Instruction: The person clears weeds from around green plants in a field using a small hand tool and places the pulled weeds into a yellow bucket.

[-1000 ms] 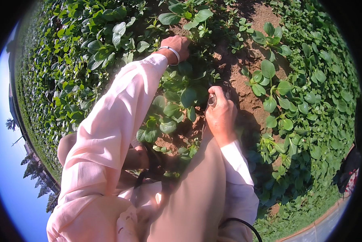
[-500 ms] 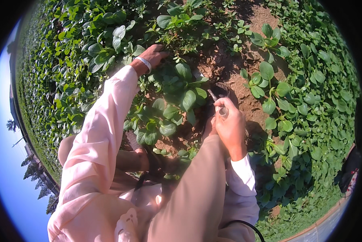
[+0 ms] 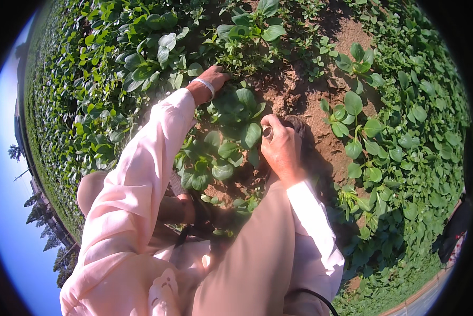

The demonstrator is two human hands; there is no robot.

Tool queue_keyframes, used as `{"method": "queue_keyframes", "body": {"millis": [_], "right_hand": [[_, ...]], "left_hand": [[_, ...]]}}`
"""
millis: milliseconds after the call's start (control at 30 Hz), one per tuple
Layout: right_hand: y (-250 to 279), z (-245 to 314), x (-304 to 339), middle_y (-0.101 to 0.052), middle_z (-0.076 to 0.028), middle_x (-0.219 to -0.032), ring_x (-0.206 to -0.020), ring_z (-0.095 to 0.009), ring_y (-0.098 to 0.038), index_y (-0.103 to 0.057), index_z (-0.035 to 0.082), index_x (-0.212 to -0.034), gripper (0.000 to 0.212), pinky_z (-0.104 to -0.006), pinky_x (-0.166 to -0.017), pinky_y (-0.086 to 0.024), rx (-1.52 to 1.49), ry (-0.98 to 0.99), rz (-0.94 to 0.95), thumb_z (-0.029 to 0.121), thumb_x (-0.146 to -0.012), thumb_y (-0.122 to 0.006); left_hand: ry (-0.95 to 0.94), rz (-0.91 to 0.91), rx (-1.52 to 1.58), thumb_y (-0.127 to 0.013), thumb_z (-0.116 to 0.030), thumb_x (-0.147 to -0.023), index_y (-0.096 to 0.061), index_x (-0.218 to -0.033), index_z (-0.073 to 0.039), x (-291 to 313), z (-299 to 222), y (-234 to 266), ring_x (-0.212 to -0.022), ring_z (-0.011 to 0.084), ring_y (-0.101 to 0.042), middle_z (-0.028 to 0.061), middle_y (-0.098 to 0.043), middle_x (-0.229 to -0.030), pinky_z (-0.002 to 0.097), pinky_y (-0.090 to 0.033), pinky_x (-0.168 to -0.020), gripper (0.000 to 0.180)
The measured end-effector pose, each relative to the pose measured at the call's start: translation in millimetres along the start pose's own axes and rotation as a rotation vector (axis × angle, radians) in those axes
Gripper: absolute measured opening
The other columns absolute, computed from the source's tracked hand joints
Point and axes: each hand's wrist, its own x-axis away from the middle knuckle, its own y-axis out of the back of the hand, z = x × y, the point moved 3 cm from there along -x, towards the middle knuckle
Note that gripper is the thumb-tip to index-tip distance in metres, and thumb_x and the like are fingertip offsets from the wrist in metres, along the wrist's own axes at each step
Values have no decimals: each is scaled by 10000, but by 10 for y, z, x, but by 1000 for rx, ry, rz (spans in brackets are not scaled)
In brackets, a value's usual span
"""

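Right hand [image 3: 283, 152] had its fingers wrapped round a tool handle [image 3: 268, 132], right beside a broad-leaved green [image 3: 250, 137]. Left hand [image 3: 215, 78] was at some small-leaved plants [image 3: 242, 59], honestly couldn't tell if its fingers were pinching.

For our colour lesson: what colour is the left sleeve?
Left sleeve: pale pink, clearest in the head view.

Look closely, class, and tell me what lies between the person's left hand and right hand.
In the head view, broad green leaves lie between the left hand and the right hand, with bare brown soil beside them.
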Motion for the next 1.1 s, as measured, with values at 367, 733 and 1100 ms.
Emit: {"method": "queue_keyframes", "body": {"millis": [367,733,1100], "right_hand": [[300,38,334,-621,-168,-685,-666,-364,-644,-585,92,-997,263,-424,-564,-467,3,-22,59,-29,-766,-622],[300,63,366,-633,-159,-703,-667,-365,-644,-598,78,-983,233,-434,-572,-473,6,39,35,-26,-775,-607],[156,3,91,-613,-184,-669,-676,-390,-635,-591,77,-972,250,-428,-597,-473,-61,-34,34,-38,-750,-612]], "left_hand": [[309,-157,846,-613,-68,-856,-616,-1193,-101,75,527,-245,-753,251,-593,98,-609,-952,350,-491,-640,339],[83,-235,403,-486,-250,-975,-647,-1165,-74,168,382,-281,-1029,352,-592,213,-558,-1152,392,-504,-825,305],[21,-228,458,-607,-180,-887,-655,-1133,-104,151,324,-326,-931,337,-596,209,-564,-1072,387,-524,-726,262]]}}
